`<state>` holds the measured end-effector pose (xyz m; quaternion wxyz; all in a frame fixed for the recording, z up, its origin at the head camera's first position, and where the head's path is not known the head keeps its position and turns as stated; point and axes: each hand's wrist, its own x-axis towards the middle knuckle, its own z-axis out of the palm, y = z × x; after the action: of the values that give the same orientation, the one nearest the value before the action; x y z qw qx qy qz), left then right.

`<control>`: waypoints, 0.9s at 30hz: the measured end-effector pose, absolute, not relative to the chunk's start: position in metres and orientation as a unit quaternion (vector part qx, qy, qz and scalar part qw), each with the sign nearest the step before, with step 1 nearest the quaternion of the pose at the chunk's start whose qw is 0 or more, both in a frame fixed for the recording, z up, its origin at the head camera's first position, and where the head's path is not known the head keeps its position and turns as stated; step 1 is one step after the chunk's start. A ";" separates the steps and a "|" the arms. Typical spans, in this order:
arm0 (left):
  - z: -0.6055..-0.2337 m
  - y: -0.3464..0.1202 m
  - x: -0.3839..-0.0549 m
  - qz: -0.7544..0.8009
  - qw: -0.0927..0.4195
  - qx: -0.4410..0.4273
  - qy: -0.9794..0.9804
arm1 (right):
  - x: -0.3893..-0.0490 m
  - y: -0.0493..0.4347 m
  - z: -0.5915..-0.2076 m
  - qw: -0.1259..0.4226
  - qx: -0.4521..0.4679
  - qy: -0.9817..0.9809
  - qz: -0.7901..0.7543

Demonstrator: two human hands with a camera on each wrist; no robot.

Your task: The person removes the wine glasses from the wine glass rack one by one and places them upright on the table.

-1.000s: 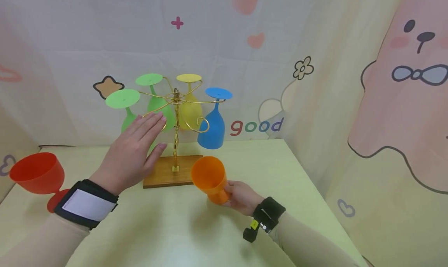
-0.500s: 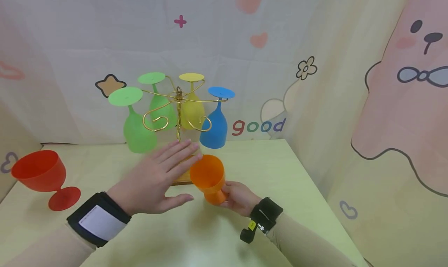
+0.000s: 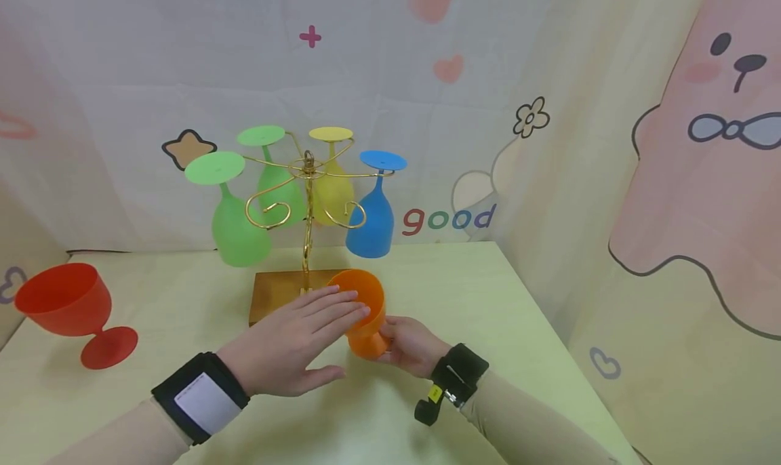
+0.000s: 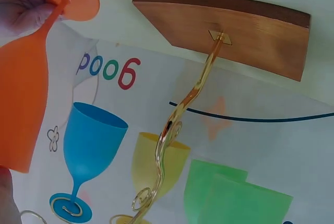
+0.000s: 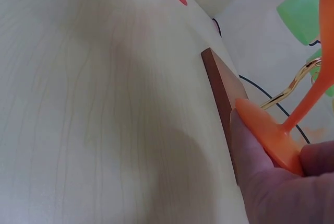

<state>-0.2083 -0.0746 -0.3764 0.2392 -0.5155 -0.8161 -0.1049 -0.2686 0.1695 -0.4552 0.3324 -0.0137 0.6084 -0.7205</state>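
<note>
My right hand (image 3: 415, 346) pinches the foot of an orange plastic wine goblet (image 3: 368, 322), its mouth tilted up toward the head camera. In the right wrist view, thumb and fingers sit on both sides of the round orange foot (image 5: 271, 135). My left hand (image 3: 299, 343) lies with straight fingers across the near side of the goblet's bowl, fingertips at the rim. A gold wire rack (image 3: 308, 238) on a wooden base (image 3: 274, 292) stands just behind. From it hang upside down two green goblets (image 3: 239, 231), a yellow goblet (image 3: 332, 194) and a blue goblet (image 3: 372, 224).
A red goblet (image 3: 64, 299) stands upright at the left of the pale table (image 3: 488, 316). Two curled rack arms (image 3: 268, 214) facing the person carry no goblet. A printed curtain (image 3: 378, 58) closes off the back and sides.
My left hand has come down and right, away from the front of the rack, to the orange goblet's rim. The right hand has shifted slightly left with the goblet.
</note>
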 end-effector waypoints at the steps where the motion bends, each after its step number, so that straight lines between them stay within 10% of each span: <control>1: -0.377 -0.074 -0.208 -0.103 0.231 -0.515 -0.819 | -0.268 0.170 -0.455 0.333 -0.015 0.607 -0.721; 19: -0.383 -0.073 -0.208 -0.098 0.191 -0.465 -0.859 | -0.264 0.161 -0.457 0.335 -0.055 0.648 -0.681; 27: -0.383 -0.083 -0.208 -0.089 0.215 -0.464 -0.855 | -0.270 0.165 -0.447 0.100 -0.176 0.880 -0.429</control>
<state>-0.2084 -0.0831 -0.3827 0.2149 -0.4642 -0.8547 -0.0887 -0.2704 0.1654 -0.4467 0.1002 -0.1755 0.8804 -0.4290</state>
